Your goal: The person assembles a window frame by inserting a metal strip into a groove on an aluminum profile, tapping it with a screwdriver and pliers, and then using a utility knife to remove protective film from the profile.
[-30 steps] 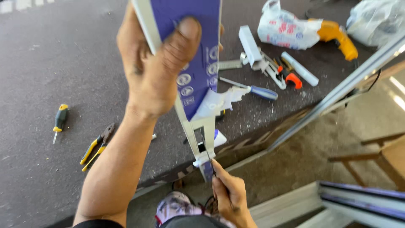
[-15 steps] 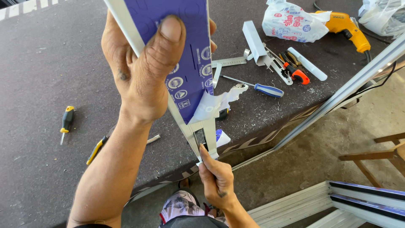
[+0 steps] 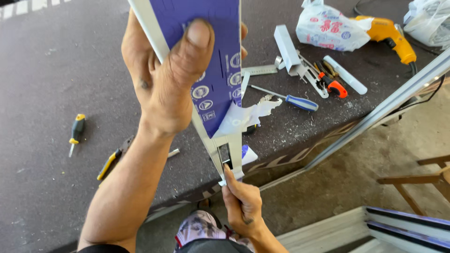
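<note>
Gripping the upper part of a long metal profile, the left hand is closed tight around it, thumb pressed flat on the purple protective film that covers its face. The profile slants down and toward the person, out past the near edge of the counter, its bare lower end hanging in the air above the floor. There the right hand meets it from below, fingers curled, with the forefinger tip touching the bare metal just under a small rectangular slot; whether it pinches anything else cannot be told. A torn flap of white film hangs loose from the profile's right side.

On the dark counter, well apart toward the left edge, lie a small yellow-handled screwdriver and yellow-handled pliers. Further right, behind the profile, lies a blue-handled screwdriver, then a short white profile piece and an orange-handled tool. Near the far right corner sit a printed plastic bag and a yellow drill.
</note>
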